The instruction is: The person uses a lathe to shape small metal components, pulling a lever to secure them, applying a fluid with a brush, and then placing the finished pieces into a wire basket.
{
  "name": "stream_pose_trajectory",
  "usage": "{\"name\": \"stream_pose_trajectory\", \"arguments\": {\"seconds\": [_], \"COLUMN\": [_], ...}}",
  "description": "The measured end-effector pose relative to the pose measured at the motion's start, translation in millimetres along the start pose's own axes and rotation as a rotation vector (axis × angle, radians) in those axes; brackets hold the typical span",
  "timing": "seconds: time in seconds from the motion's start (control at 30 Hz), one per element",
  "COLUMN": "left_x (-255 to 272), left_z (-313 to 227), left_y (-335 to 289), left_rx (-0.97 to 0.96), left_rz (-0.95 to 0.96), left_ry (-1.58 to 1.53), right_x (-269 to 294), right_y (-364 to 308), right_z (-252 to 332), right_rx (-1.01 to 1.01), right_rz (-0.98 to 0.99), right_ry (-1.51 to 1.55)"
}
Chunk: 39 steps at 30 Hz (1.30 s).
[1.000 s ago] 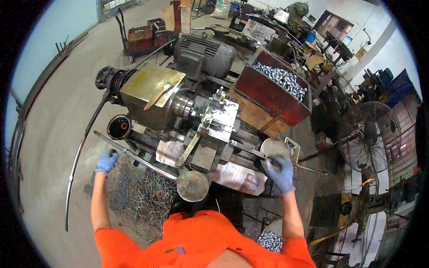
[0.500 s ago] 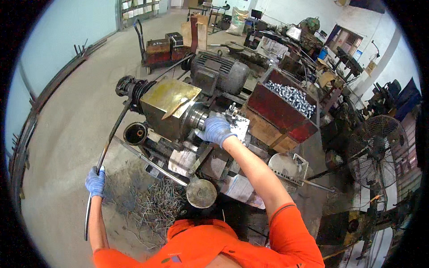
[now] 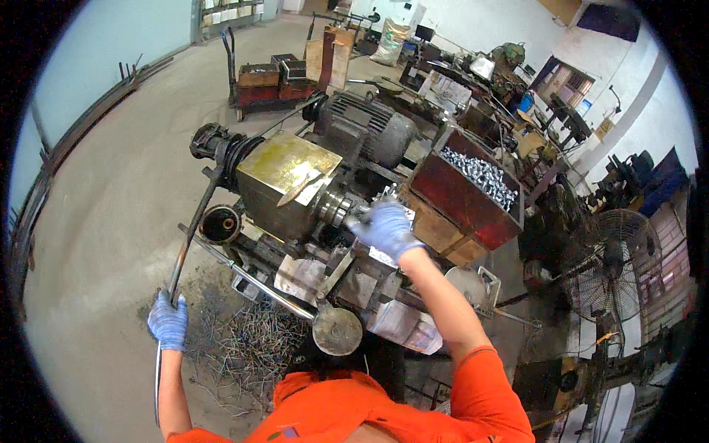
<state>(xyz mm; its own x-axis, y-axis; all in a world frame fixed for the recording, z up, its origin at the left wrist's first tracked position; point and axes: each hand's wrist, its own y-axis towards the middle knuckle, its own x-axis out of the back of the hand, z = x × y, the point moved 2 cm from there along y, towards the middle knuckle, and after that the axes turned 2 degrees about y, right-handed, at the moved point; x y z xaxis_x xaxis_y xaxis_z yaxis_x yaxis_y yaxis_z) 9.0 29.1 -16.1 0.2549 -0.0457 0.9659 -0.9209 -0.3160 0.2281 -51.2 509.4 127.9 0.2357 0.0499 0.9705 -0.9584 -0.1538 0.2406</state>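
Observation:
My left hand (image 3: pixel 168 321), in a blue glove, is closed around a long metal lever (image 3: pixel 179 264) that slants up to the left end of the lathe-like machine (image 3: pixel 277 188). Blurred by motion, my gloved right hand (image 3: pixel 387 229) is just right of the machine's round steel chuck (image 3: pixel 334 207). Whether its fingers hold anything cannot be made out. Beneath that hand, part of a pale metal plate (image 3: pixel 380 257) shows. A red bin (image 3: pixel 458 188) heaped with small shiny metal parts (image 3: pixel 480 176) stands beyond the right hand.
A round-topped stool-like disc (image 3: pixel 337 330) and a steel bar (image 3: pixel 273 292) are in front of me. Thin metal scraps (image 3: pixel 247 340) litter the floor at left. An electric motor (image 3: pixel 365 129) sits behind the machine; a caged fan (image 3: pixel 613 258) stands at right.
My right hand has moved right and slightly down, away from the chuck. The left hand keeps its grip on the lever and appears lower. The whole view has shifted slightly.

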Motion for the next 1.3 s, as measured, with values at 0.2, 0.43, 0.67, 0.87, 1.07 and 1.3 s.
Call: {"name": "stream_pose_trajectory", "arguments": {"seconds": [0.2,0.43,0.67,0.87,1.07,1.3], "left_x": [52.5,119.1,67.1,78.5,65.5,49.8], "left_z": [-42.1,-200.0,-283.1,-288.1,-318.7,-317.9], "left_y": [10.9,38.6,63.6,26.2,-32.6,-27.0], "left_rx": [-0.283,-0.625,-0.823,-0.953,-1.051,-1.018], "left_rz": [-0.076,-0.372,-0.346,-0.508,-0.298,-0.224], "left_ry": [0.023,-0.62,-0.398,-0.843,-0.688,-0.513], "right_x": [114.7,98.3,-5.4,-13.8,-19.9,-22.0], "right_y": [-41.6,-126.4,-258.3,-350.0,-358.0,-349.9], "right_z": [-78.1,-70.2,-57.0,-75.6,-81.8,-80.0], "right_rx": [-0.247,-0.264,-0.527,-0.758,-0.819,-0.762], "right_rz": [-0.53,-0.54,-0.32,-0.359,-0.418,-0.423], "right_ry": [-0.05,0.042,0.26,0.286,0.361,0.381]}}
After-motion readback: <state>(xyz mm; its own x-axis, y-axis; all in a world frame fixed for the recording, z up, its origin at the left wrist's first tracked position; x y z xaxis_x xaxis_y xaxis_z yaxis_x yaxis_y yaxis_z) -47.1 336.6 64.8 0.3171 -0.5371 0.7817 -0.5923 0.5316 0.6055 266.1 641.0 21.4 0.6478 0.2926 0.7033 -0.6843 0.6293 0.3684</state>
